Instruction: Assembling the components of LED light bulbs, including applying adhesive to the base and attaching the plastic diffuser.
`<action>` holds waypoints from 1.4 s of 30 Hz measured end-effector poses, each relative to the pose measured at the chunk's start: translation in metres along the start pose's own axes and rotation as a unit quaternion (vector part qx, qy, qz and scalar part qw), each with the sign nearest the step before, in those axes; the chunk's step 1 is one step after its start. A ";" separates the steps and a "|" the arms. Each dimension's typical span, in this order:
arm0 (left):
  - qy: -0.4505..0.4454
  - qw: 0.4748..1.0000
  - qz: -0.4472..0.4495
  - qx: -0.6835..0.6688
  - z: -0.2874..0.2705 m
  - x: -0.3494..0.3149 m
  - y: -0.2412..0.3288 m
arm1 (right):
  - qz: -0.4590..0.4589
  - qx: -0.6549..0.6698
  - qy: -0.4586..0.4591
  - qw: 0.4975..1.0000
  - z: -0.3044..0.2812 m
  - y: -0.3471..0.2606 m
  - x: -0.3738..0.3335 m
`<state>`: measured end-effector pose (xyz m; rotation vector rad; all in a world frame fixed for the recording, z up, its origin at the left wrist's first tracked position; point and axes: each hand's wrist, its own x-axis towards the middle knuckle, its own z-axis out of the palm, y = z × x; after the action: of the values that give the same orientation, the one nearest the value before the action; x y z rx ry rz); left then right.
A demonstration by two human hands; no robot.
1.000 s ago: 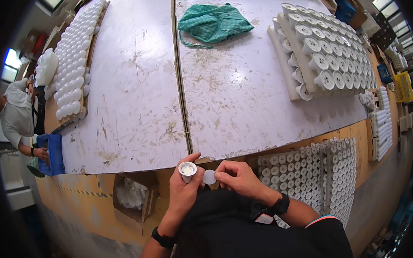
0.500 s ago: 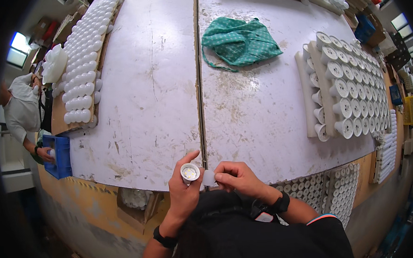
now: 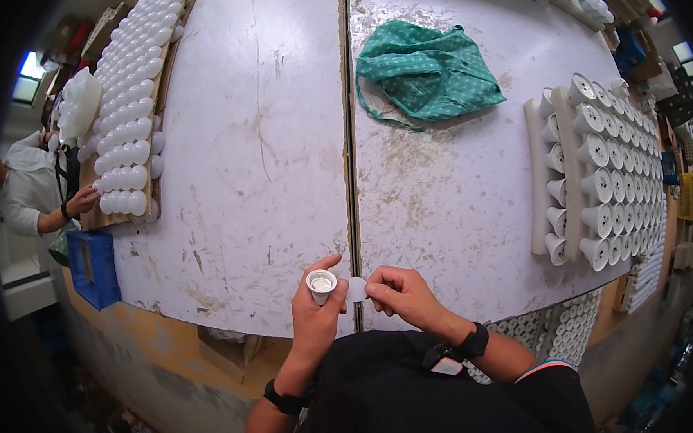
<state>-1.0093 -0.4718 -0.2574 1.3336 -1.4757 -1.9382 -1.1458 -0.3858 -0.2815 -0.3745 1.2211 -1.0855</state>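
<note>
Left hand grips a cup; I see right hand pinching a disc beside it, unfitted.

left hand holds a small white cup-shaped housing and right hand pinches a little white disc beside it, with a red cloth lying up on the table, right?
Not quite: the head view shows the cloth is green, not red. The left hand, housing, right hand and disc are as you say.

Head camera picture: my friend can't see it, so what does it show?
A person's left hand holds a small white cup-shaped bulb base, while the right hand pinches a thin white disc beside it. Beyond lie a white table, a green cloth and trays of white parts.
</note>
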 end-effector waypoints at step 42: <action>-0.013 0.999 -0.006 0.046 0.010 0.004 -0.001 | 0.132 0.425 -0.169 0.879 -0.020 0.026 0.008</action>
<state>-1.0194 -0.4685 -0.2603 1.3643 -1.5909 -1.9220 -1.1517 -0.3740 -0.3130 0.2748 0.3844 -1.1459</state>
